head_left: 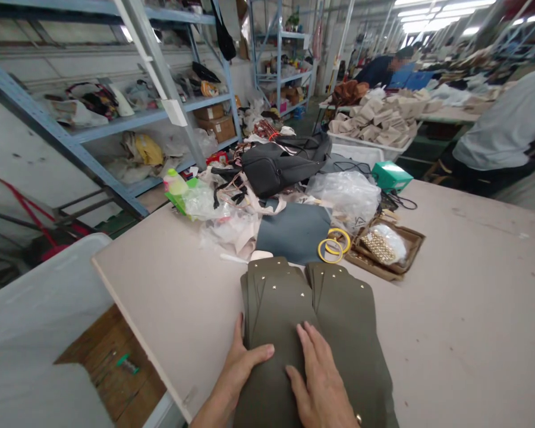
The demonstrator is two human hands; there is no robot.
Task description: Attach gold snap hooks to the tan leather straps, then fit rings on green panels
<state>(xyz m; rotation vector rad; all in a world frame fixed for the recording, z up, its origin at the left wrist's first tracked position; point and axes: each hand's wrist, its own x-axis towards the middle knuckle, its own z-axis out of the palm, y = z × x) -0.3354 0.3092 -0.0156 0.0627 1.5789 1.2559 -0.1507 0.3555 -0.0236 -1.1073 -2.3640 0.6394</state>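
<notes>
Two stacks of olive-green leather pieces with small gold studs (294, 309) lie side by side on the pale worktable (463, 309) in front of me. My left hand (241, 365) grips the left edge of the left stack, thumb on top and fingers curled under the side. My right hand (318, 380) lies flat on the pieces, fingers stretched out, between the two stacks. Neither hand lifts anything.
Beyond the stacks lie a grey leather sheet (294, 232), two yellow rings (334, 245), a brown tray with a bag of gold beads (386, 246), plastic bags, a black bag (280, 163) and a teal box (391, 175). Blue shelving stands left. Other people work at the far right.
</notes>
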